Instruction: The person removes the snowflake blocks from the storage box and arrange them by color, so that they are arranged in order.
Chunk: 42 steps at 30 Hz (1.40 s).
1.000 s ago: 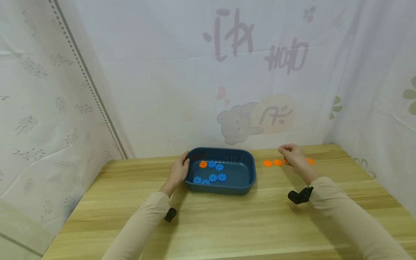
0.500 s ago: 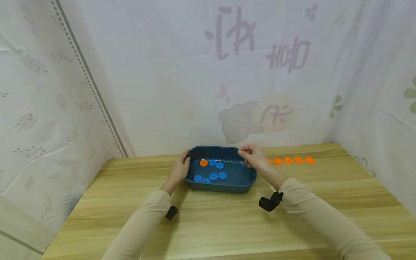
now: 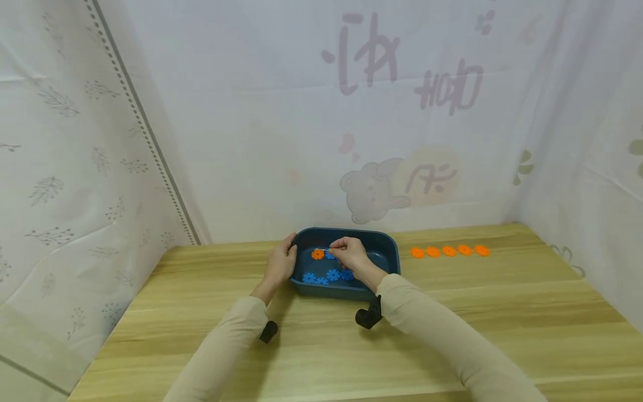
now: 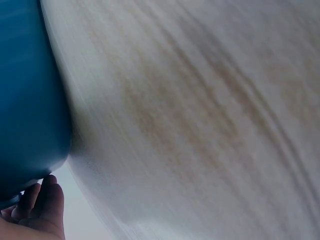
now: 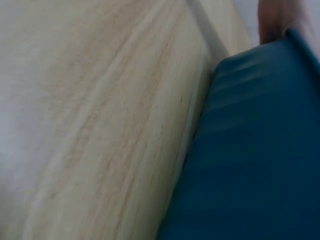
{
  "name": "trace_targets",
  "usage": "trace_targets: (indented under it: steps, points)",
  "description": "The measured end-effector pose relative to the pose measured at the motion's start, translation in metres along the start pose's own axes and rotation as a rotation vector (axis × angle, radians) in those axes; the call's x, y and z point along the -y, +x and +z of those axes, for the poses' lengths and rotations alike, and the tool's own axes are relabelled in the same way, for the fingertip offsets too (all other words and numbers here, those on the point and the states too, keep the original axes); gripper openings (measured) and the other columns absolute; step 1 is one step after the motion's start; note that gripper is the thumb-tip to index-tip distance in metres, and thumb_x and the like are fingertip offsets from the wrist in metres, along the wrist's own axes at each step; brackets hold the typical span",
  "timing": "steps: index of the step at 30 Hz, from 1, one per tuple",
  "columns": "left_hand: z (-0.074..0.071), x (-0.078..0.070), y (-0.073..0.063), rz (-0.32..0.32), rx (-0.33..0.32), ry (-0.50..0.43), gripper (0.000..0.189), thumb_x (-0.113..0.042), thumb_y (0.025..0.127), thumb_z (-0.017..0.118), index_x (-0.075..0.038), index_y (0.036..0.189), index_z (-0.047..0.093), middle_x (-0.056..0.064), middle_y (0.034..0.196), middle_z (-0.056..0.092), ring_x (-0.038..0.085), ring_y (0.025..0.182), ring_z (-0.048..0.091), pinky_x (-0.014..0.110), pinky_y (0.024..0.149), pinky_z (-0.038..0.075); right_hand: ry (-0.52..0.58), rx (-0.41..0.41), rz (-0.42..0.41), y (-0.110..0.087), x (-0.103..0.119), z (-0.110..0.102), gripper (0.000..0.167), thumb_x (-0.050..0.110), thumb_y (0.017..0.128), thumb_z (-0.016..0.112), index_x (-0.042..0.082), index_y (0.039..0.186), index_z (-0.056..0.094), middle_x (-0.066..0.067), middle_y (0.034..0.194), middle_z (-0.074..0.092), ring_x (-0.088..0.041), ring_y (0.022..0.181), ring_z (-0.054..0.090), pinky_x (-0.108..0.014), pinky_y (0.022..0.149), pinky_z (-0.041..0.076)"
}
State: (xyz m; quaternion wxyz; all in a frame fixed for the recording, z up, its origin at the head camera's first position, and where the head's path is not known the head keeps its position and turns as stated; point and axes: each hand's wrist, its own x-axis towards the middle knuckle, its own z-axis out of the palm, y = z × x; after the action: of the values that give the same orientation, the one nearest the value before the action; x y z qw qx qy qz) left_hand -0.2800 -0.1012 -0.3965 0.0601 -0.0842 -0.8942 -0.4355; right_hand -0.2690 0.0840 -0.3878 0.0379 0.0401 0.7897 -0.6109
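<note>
A dark blue plastic bin (image 3: pixel 387 293) stands near the back of the table. My left hand (image 3: pixel 278 265) grips its left end, thumb at the rim; its fingers (image 4: pixel 52 205) touch the outside in the left wrist view. My right hand (image 3: pixel 351 257) is over the inside of the bin, fingers bent, with nothing visible in them. Just left of its fingertips lies an orange flower-shaped disc (image 3: pixel 317 254). A blue disc (image 3: pixel 329 254) is partly hidden under those fingertips. More blue discs (image 3: pixel 333 274) lie along the bin's front side.
Right of the bin, several orange flower-shaped discs (image 3: pixel 449 251) lie in a row on the wooden table (image 3: pixel 321 357). A white printed curtain (image 3: pixel 251 139) hangs behind and at both sides. The bin's outer wall (image 5: pixel 250 150) fills much of the right wrist view.
My right hand has moved left from the orange row, across the bin's right side, to above the discs inside. The orange row is now uncovered. My left hand keeps its grip on the bin.
</note>
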Motion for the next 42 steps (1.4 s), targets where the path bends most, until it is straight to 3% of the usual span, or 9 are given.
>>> trace_targets:
  steps: [4,10,15,24,32,42]
  points:
    - [0.001,0.001,0.000,-0.003,-0.004,0.002,0.043,-0.010,0.099,0.043,-0.001,0.141,0.042,0.018,0.142,0.043,0.034,0.132,0.040,0.047,0.108,0.034,-0.069,-0.031,-0.008,0.009,-0.003,0.008,0.020,0.007,0.087,0.065,-0.002,0.104,0.065,-0.015,0.095,0.068,-0.017,0.058,0.052,-0.023,0.049,0.041]
    - [0.003,0.000,-0.001,0.002,-0.004,0.011,0.043,-0.010,0.099,0.043,-0.001,0.140,0.042,0.018,0.142,0.044,0.035,0.131,0.041,0.047,0.108,0.035,-0.237,-0.084,-0.037,0.017,-0.003,0.017,0.017,0.008,0.084,0.069,-0.001,0.099,0.069,-0.014,0.093,0.070,-0.027,0.079,0.065,-0.028,0.061,0.052]
    - [0.004,-0.002,-0.002,0.005,-0.001,0.003,0.043,-0.009,0.099,0.043,-0.001,0.141,0.042,0.018,0.141,0.045,0.034,0.131,0.041,0.047,0.108,0.035,-0.329,-0.100,-0.035,0.022,-0.005,0.022,0.017,0.009,0.083,0.070,0.001,0.098,0.070,-0.013,0.093,0.069,-0.024,0.081,0.063,-0.034,0.072,0.054]
    - [0.004,-0.002,0.002,0.004,-0.013,0.011,0.043,-0.010,0.098,0.044,-0.002,0.140,0.043,0.018,0.141,0.045,0.034,0.130,0.043,0.047,0.107,0.035,-0.455,-0.108,-0.048,0.027,-0.005,0.027,0.018,0.010,0.082,0.071,0.003,0.098,0.070,-0.012,0.097,0.068,-0.026,0.087,0.062,-0.037,0.077,0.053]
    - [0.002,-0.002,0.002,0.002,-0.008,0.015,0.042,-0.010,0.098,0.044,-0.002,0.140,0.044,0.017,0.140,0.046,0.034,0.129,0.044,0.046,0.107,0.035,-0.502,-0.101,-0.034,0.029,-0.003,0.033,0.022,0.012,0.079,0.075,0.005,0.100,0.070,-0.010,0.103,0.068,-0.028,0.096,0.060,-0.039,0.084,0.051]
    - [0.000,0.002,0.002,0.001,0.000,0.011,0.043,-0.010,0.099,0.043,-0.001,0.141,0.042,0.018,0.142,0.044,0.034,0.131,0.042,0.047,0.108,0.035,-0.568,-0.100,-0.009,0.035,-0.001,0.041,0.023,0.013,0.078,0.076,0.008,0.100,0.069,-0.011,0.107,0.066,-0.030,0.099,0.060,-0.043,0.084,0.050]
